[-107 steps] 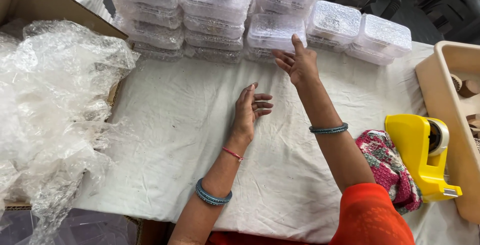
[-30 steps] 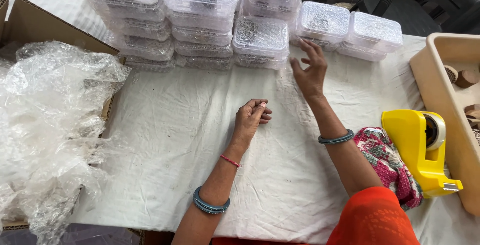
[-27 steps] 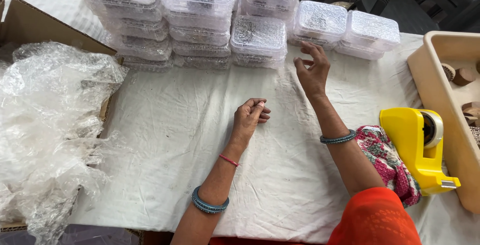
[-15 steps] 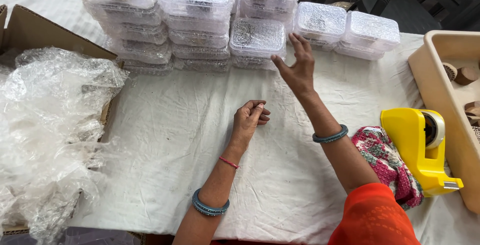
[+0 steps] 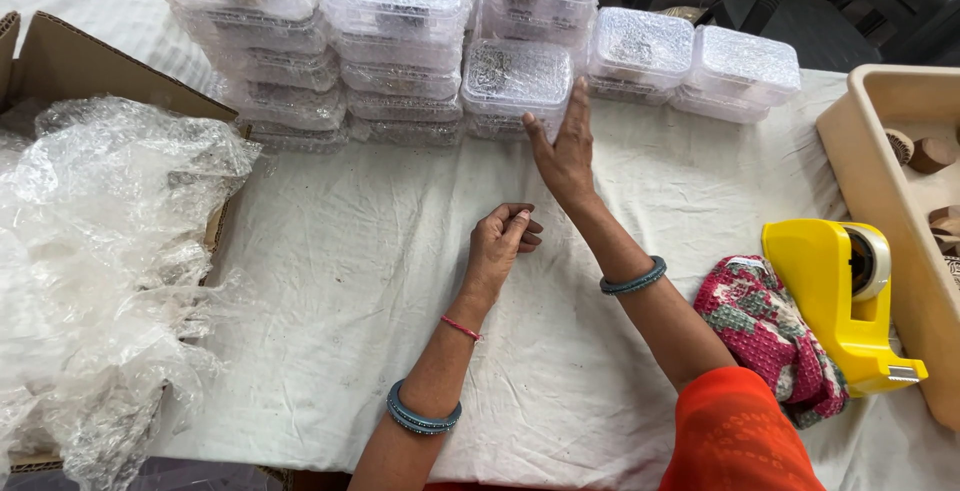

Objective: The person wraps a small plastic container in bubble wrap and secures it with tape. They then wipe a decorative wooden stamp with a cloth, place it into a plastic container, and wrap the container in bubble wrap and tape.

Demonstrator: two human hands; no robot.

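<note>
1. Two hands over a white cloth-covered table (image 5: 330, 281), and the right hand (image 5: 566, 147) is up at the far side, fingers spread flat, palm against the near edge of a short stack of clear lidded plastic boxes wrapped in bubble film (image 5: 515, 86). It's released, gripping nothing.
2. Left hand (image 5: 500, 241) rests on the cloth, just near of the right, curled into a loose fist, well apart from the boxes. Whether something small sits inside it, I cannot tell.
3. That touched stack stands in the middle of a far row: taller piles of the same boxes (image 5: 310, 41) to its left, lower ones (image 5: 695, 61) to its right.
4. Handling, as I judge it: light, stiff shells, slick under the film, lids that could pop if squeezed. Best held by two opposite side walls, low, not by the lid.
5. Around: crumpled clear bubble wrap (image 5: 100, 271) spilling from a brown cardboard carton (image 5: 80, 61) at left; a yellow tape dispenser (image 5: 845, 296), a patterned pink cloth (image 5: 770, 336) and a beige plastic tray (image 5: 880, 151) at right.
</note>
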